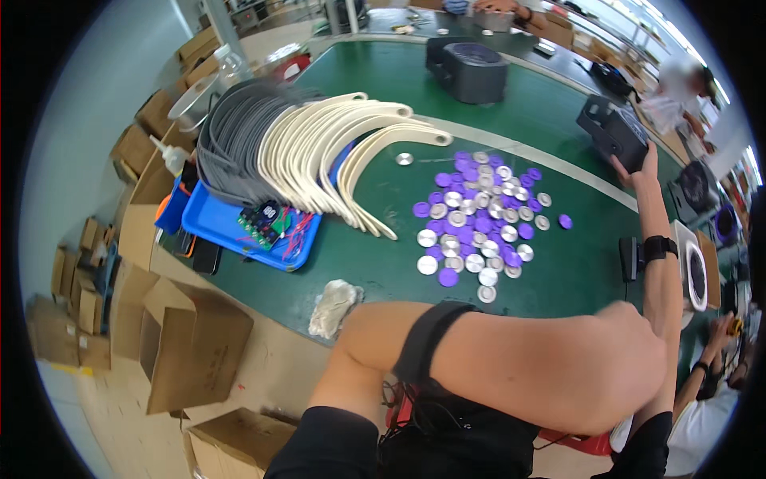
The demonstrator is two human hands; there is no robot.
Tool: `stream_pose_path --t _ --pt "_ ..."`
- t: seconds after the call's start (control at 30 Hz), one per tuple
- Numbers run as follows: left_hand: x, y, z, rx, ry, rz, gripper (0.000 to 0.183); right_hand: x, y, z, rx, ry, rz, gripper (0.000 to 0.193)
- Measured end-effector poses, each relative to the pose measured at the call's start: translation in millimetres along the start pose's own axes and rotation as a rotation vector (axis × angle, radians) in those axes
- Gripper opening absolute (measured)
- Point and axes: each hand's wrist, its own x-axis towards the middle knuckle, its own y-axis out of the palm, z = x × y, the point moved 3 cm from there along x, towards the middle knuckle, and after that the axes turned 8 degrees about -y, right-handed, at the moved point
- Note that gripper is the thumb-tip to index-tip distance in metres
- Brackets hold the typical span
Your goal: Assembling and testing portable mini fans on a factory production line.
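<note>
My right arm stretches to the far right of the green table. There my right hand (640,169) grips the near end of a dark grey boxy device (626,136) with a handle and a round grille; thumb and fingers lie on either side of it. My left forearm crosses in front of me, a black band round it. The left hand (630,355) rests against or beside my right arm near the elbow, its fingers hidden and blurred. Purple and silver round caps (471,215) are spread across the table's middle.
Curved grey and cream handle strips (311,152) are stacked at left, beside a blue tray (239,239) with circuit boards and wires. Another dark grey device (477,76) stands at the back. A crumpled cloth (335,307) lies at the near edge. Other people work at right and beyond.
</note>
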Motion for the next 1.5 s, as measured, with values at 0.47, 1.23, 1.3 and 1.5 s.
stream_pose_path --t 0.47,1.23,1.3,1.5 --pt "17.6 -36.9 24.2 0.126 -0.032 -0.133 0.014 32.8 20.8 -21.4 -0.661 -0.027 0.134 0.064" --pt "-231.5 -59.9 -3.2 0.907 -1.196 -0.180 0.049 -353.1 -226.0 -8.0 -1.087 -0.569 0.814 0.015" --pt "-248.6 -49.8 2.2 0.730 -1.214 -0.251 0.046 -343.2 -237.3 -11.4 -0.916 -0.396 0.715 0.016" --pt "-289.3 -73.4 12.8 0.431 -1.210 -0.931 0.038 -329.9 -210.8 -28.1 -1.044 -0.411 0.665 0.021"
